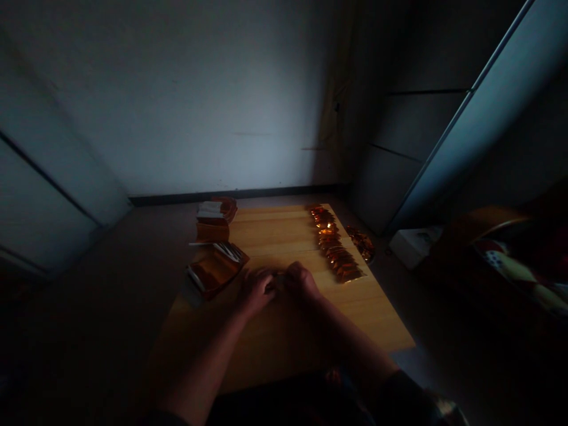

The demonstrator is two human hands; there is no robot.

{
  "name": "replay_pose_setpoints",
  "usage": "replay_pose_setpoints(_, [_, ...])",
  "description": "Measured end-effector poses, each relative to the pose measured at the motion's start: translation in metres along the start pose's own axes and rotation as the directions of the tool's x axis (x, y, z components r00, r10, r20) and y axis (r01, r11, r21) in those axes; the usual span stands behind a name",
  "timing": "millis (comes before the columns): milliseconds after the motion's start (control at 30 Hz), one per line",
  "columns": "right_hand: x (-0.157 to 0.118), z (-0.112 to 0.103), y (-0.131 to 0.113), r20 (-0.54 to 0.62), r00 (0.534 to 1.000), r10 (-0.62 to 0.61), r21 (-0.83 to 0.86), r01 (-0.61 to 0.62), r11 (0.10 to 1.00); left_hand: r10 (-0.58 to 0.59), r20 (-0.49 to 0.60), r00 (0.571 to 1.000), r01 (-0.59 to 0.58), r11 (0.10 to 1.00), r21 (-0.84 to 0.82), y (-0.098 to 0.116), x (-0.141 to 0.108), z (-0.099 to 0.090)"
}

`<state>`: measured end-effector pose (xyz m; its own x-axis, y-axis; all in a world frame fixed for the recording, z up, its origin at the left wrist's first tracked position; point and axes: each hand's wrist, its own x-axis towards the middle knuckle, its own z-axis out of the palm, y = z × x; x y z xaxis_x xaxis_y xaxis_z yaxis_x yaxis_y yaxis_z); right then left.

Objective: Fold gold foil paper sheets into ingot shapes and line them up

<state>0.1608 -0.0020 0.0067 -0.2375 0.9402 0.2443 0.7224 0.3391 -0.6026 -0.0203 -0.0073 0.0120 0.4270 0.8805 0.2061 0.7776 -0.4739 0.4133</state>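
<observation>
My left hand (258, 290) and my right hand (303, 282) meet just above the middle of the wooden table (275, 228). Both have their fingers closed, pinched towards each other. Something small and thin seems to run between the fingertips, too dark and blurred to name. Left of my left hand lies an open brown holder or wrapper (213, 271) with white strips (229, 252) at its far end. To the right of my right hand, a long row of shiny copper-coloured foil pieces (331, 239) overlaps along the table.
Behind the brown holder stand another brown piece (213, 231) and a pale stack (209, 209) at the table's left edge. More shiny foil pieces (361, 242) sit beyond the right edge, near a white box (410, 245). A pale wall (222, 118) closes off the back.
</observation>
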Motion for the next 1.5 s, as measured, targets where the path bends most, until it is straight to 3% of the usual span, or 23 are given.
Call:
replay_pose_setpoints(200, [-0.023, 0.006, -0.009, 0.042, 0.998, -0.052, -0.042, 0.054, 0.998, -0.074, -0.091, 0.993, 0.076, 0.997, 0.026, 0.007, -0.001, 0.011])
replay_pose_setpoints(400, [-0.033, 0.002, -0.022, -0.003, 0.999, 0.041, -0.116, -0.041, 0.992, -0.229, -0.196, 0.954, 0.251, 0.963, 0.096, 0.026, -0.002, 0.023])
replay_pose_setpoints(567, [-0.032, -0.004, -0.025, 0.085, 0.996, 0.005, -0.256, 0.017, 0.966, -0.272, -0.169, 0.947, 0.293, 0.949, 0.115, 0.029, -0.004, 0.026])
replay_pose_setpoints(833, [-0.037, 0.0, -0.026, 0.13, 0.988, -0.086, -0.373, 0.129, 0.919, -0.146, 0.012, 0.989, 0.145, 0.986, 0.079, 0.012, -0.012, -0.002])
replay_pose_setpoints(1167, [-0.023, -0.023, -0.02, 0.203, 0.973, -0.105, -0.409, 0.182, 0.894, -0.053, 0.033, 0.998, 0.047, 0.985, 0.163, 0.007, -0.007, -0.02])
replay_pose_setpoints(1500, [-0.021, -0.01, -0.02, 0.177, 0.983, -0.044, -0.454, 0.121, 0.883, 0.144, 0.002, 0.99, -0.14, 0.959, 0.247, -0.003, -0.007, -0.013])
